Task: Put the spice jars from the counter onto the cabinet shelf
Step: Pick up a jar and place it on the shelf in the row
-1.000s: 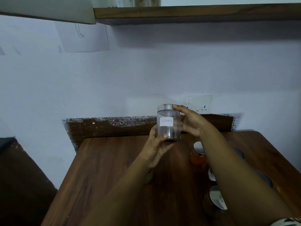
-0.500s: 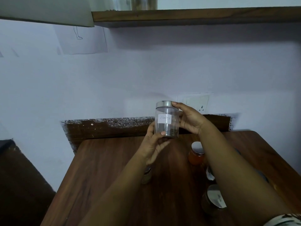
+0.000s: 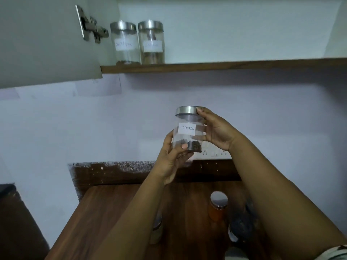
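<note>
In mid-air between the counter and the shelf, I am seeing a clear glass jar with a steel lid and a white "Cloves" label being held upright, its long axis near vertical with a slight tilt, lid up, label facing me. A small heap of dark cloves is lying at its bottom. My left hand is cupping the base from below and the left, thumb pressing on the lower glass; my right hand is gripping the right side, one fingertip resting on the lid's edge. Both hands are closed on the jar.

Above and to the left, the brown wooden cabinet shelf is carrying two tall glass jars with steel lids, a black pepper jar and a paler-filled jar, standing just beside each other at the left end. The grey cabinet door is hanging open to their left, with a metal hinge.

Below, on the dark wooden counter, an orange-filled jar is standing between my forearms; other jars are showing partly behind my arms, too hidden to tell apart.
</note>
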### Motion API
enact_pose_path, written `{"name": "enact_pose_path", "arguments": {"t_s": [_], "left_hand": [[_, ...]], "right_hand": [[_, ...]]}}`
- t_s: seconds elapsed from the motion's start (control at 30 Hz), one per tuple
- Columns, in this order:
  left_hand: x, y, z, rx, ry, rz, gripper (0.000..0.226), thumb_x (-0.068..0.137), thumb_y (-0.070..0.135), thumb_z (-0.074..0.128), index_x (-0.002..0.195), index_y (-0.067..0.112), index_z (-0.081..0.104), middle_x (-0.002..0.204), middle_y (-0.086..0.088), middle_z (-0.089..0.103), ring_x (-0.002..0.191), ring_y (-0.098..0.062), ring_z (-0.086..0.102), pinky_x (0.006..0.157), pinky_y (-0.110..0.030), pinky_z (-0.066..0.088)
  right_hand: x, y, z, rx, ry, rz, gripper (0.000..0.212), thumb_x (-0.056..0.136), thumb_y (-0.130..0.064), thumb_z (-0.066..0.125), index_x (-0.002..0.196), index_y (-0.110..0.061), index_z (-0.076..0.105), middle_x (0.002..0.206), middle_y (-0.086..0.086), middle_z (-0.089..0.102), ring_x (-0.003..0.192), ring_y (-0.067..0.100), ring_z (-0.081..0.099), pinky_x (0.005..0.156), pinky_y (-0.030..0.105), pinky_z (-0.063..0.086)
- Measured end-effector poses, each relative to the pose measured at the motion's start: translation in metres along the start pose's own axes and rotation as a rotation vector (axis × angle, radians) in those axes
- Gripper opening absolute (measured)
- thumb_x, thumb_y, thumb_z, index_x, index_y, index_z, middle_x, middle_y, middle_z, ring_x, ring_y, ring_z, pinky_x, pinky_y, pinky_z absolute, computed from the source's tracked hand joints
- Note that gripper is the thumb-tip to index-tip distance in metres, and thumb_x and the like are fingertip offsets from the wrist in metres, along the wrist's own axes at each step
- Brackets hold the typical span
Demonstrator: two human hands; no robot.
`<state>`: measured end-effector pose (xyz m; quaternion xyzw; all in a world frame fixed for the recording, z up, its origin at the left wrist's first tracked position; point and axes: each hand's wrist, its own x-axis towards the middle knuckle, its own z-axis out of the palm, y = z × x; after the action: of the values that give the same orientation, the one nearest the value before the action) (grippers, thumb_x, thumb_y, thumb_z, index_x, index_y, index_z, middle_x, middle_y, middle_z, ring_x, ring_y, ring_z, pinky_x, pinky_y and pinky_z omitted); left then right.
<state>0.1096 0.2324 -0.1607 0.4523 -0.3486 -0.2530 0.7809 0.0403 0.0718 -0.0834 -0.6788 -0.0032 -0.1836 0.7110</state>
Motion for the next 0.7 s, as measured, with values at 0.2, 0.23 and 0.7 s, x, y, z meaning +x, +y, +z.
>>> {"name": "enact_pose_path", "arguments": {"t_s": [0.2,0.23,0.7], "left_hand": [[0.035,0.076,0.057,0.062,-0.078,0.220,0.078,0.066,0.029,0.074,0.137,0.022,0.044,0.125,-0.007,0.062,0.111,-0.028,0.065,0.097,-0.041,0.052],[0.042,0.089,0.065,0.077,-0.088,0.257,0.079,0.067,0.030,0.074,0.139,0.021,0.043,0.129,-0.010,0.060,0.112,-0.029,0.064,0.097,-0.042,0.052],[0.122,0.188,0.085,0.748,0.138,0.606,0.077,0.082,0.034,0.076,0.148,0.031,0.037,0.127,0.005,0.062,0.109,0.000,0.061,0.095,-0.024,0.052]], "right_hand": [[0.001,-0.108,0.000,-0.087,-0.030,-0.253,0.043,0.085,-0.049,0.062,0.118,-0.021,0.058,0.115,0.005,0.062,0.107,0.027,0.061,0.092,0.051,0.051],[0.003,-0.126,0.000,-0.106,-0.029,-0.295,0.043,0.087,-0.048,0.062,0.118,-0.020,0.058,0.115,0.005,0.063,0.106,0.028,0.061,0.091,0.051,0.051],[0.079,-0.231,-0.024,-0.051,-0.142,-0.419,0.039,0.080,-0.038,0.068,0.114,-0.022,0.060,0.117,0.005,0.062,0.113,0.033,0.058,0.097,0.056,0.046]]}}
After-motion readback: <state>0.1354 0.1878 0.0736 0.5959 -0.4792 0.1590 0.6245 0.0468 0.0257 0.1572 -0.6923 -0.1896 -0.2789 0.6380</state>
